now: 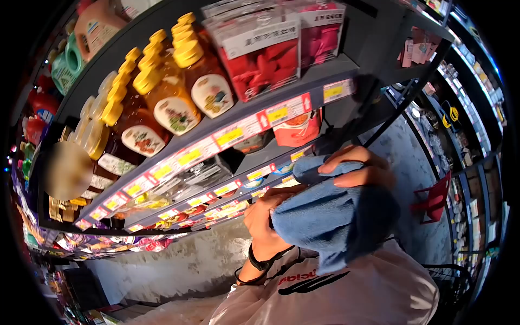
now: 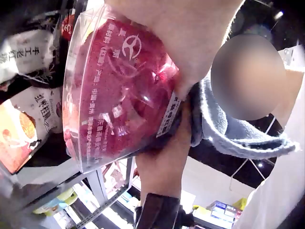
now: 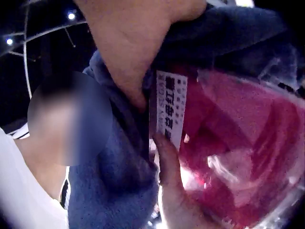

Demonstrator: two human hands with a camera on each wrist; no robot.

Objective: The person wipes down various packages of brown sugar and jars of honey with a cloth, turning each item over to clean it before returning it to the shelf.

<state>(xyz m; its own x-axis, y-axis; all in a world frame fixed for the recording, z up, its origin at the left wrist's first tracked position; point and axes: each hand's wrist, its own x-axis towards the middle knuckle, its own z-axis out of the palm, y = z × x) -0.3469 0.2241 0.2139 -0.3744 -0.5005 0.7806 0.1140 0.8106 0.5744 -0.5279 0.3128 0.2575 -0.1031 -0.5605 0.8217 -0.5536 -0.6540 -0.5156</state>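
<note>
A clear plastic bag of dark pink-red pieces [image 2: 124, 95] with a white label is between both hands; in the head view the cloth hides it. My left hand [image 1: 265, 219] grips the bag, and in the right wrist view its thumb [image 3: 167, 157] lies beside the label. A blue towel-like cloth [image 1: 319, 216] drapes over the bag and hangs below it. My right hand [image 1: 360, 167] clutches the cloth at the top, fingers bent over its folds. Seen from the right wrist, the cloth lies against the bag's labelled edge.
A shelf with price tags [image 1: 227, 135] runs along the left, bearing honey bottles [image 1: 173, 108] with yellow caps and similar red bags [image 1: 265, 65]. Lower tiers hold more packets [image 1: 298, 129]. To the right stand a red stool [image 1: 433, 197] and another stocked rack [image 1: 468, 141].
</note>
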